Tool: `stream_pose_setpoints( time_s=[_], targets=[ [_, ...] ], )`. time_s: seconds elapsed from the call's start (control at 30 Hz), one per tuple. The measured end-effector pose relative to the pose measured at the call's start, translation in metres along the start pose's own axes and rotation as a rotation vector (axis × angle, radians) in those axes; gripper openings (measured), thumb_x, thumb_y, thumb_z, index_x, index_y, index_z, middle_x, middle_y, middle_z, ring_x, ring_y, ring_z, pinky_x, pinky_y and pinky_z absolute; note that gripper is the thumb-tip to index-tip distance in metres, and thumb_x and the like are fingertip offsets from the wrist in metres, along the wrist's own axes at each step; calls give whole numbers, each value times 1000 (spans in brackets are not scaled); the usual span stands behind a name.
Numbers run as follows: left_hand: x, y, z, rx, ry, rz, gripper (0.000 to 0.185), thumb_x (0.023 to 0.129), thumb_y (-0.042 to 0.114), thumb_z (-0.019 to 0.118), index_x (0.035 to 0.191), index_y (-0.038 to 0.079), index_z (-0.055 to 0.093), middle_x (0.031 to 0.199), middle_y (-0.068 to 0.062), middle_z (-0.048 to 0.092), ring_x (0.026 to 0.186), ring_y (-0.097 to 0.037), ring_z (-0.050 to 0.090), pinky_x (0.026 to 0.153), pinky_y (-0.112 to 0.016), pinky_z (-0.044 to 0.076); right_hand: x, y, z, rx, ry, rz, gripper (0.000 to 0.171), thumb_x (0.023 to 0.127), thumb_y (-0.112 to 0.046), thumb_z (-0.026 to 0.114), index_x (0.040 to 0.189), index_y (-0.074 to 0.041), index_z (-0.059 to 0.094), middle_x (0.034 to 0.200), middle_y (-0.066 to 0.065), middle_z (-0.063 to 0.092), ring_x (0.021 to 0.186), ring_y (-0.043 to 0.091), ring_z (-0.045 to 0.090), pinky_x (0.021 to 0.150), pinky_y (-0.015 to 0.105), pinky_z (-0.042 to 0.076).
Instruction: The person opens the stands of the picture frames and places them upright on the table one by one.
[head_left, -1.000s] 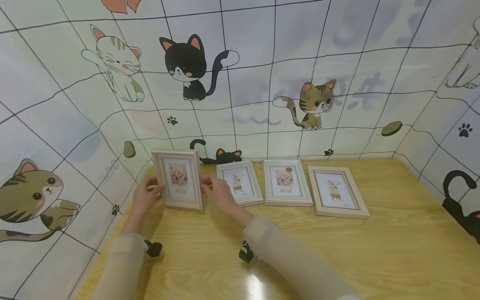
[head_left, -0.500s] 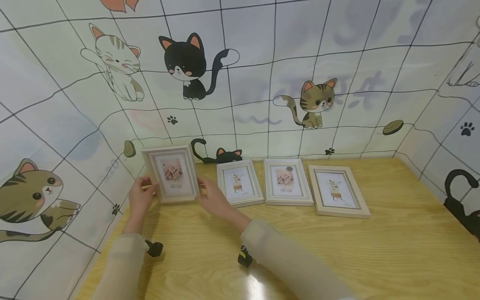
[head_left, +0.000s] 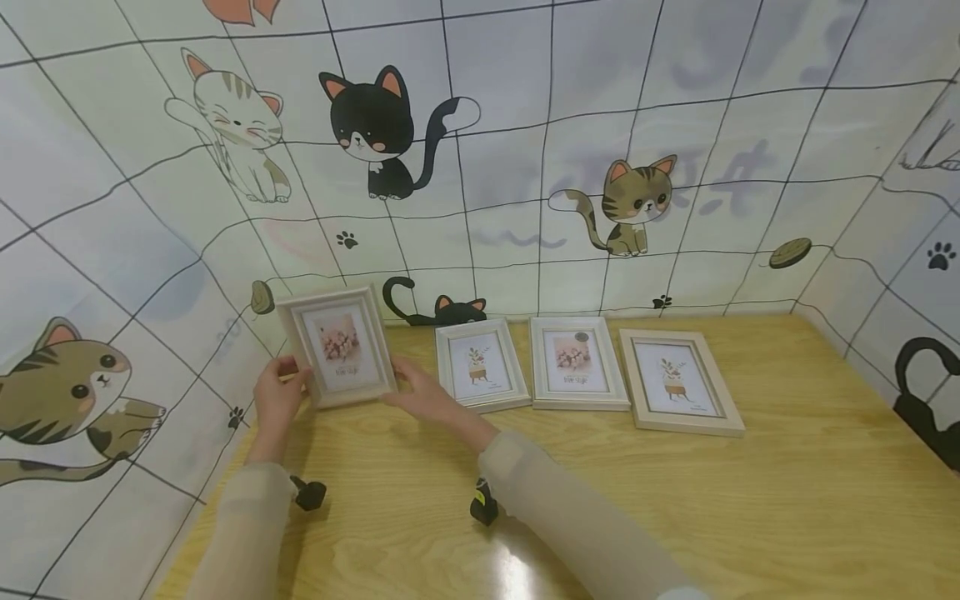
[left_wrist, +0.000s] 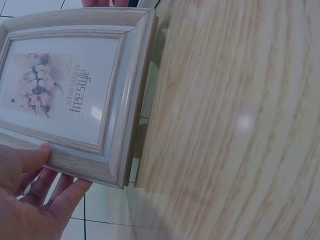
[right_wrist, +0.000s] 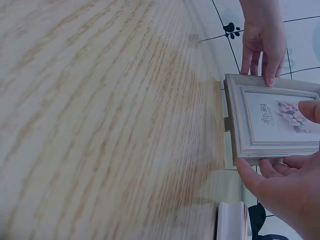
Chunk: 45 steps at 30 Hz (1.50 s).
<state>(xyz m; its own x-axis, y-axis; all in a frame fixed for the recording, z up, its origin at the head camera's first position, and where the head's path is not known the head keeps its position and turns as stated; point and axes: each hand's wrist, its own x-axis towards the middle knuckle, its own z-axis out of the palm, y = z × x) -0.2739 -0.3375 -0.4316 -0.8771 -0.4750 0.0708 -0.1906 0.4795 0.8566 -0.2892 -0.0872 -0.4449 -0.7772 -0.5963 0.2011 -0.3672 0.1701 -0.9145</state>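
Wooden picture frame (head_left: 337, 346) has shifted farther left, standing upright; left hand (head_left: 276, 398) and right hand (head_left: 417, 390) grip its sides.

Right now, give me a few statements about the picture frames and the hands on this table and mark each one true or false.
1. Both hands hold the same picture frame. True: the left hand is at its left edge and the right hand at its right.
2. The held frame shows a potted plant. False: it shows pink flowers and the words "free style".
3. Three other frames lie flat on the table. True.
4. The held frame is the one furthest right. False: it is furthest left, near the wall.
5. The wall shows dogs. False: it shows cartoon cats.
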Motion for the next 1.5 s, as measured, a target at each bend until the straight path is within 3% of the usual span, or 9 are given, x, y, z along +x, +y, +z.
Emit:
stream_pose_setpoints(
  time_s=[0.1, 0.3, 0.47, 0.67, 0.93, 1.13, 1.37, 1.5],
  targets=[
    [-1, -1, -1, 42, 7, 8, 38, 101, 15, 57, 134, -1, 52, 132, -20, 57, 119, -33, 60, 76, -18, 59, -2, -1, -1, 9, -21, 6, 67, 95, -17, 64, 154, -10, 34, 158, 12, 38, 143, 31, 43, 123, 47, 31],
    [-4, -2, -1, 48, 0, 24, 38, 101, 16, 56, 134, -1, 51, 133, -22, 57, 120, -36, 60, 88, -36, 62, -3, -1, 0, 16, -47, -10, 63, 95, -15, 63, 152, -5, 37, 158, 15, 38, 144, 33, 42, 123, 46, 32],
    [-8, -4, -4, 55, -13, 14, 38, 102, 16, 55, 135, 0, 49, 134, -22, 56, 121, -38, 60, 91, -38, 61, -5, 1, 3, 10, -66, -1, 63, 96, -18, 63, 153, -8, 37, 158, 13, 38, 144, 31, 41, 123, 48, 32],
    [-14, -5, -9, 74, -46, 13, 40, 103, 18, 53, 138, 0, 45, 136, -25, 53, 123, -41, 58, 95, -43, 59, -9, -4, 3, 43, -105, -25, 65, 95, -10, 62, 154, -7, 35, 159, 14, 36, 145, 33, 40, 123, 52, 29],
    [-21, -9, -12, 119, -41, 32, 41, 102, 19, 53, 137, -1, 44, 135, -28, 54, 121, -44, 59, 86, -37, 62, -9, -1, 5, 24, -139, -30, 68, 95, -9, 63, 155, -10, 32, 160, 12, 36, 144, 33, 42, 122, 50, 32],
    [-25, -7, -11, 152, -32, 84, 48, 103, 21, 51, 141, -5, 41, 141, -29, 50, 126, -45, 55, 100, -52, 54, -14, -5, 0, 5, -149, -36, 69, 94, -12, 65, 155, -7, 32, 161, 13, 34, 147, 31, 37, 122, 47, 33],
    [-31, 13, -13, 160, 86, 148, 57, 99, 23, 53, 146, -4, 36, 145, -28, 44, 130, -46, 48, 106, -59, 43, -26, -8, -19, -166, -105, 122, 77, 95, -37, 62, 158, -13, 25, 163, 9, 30, 144, 27, 43, 119, 41, 39],
    [-35, 33, -14, 214, 161, 165, 60, 100, 28, 51, 149, 0, 32, 150, -26, 36, 134, -47, 41, 102, -63, 42, -31, -10, -34, -208, -85, 151, 75, 96, -39, 60, 158, -15, 26, 163, 6, 32, 144, 24, 43, 120, 41, 38]
  ],
)
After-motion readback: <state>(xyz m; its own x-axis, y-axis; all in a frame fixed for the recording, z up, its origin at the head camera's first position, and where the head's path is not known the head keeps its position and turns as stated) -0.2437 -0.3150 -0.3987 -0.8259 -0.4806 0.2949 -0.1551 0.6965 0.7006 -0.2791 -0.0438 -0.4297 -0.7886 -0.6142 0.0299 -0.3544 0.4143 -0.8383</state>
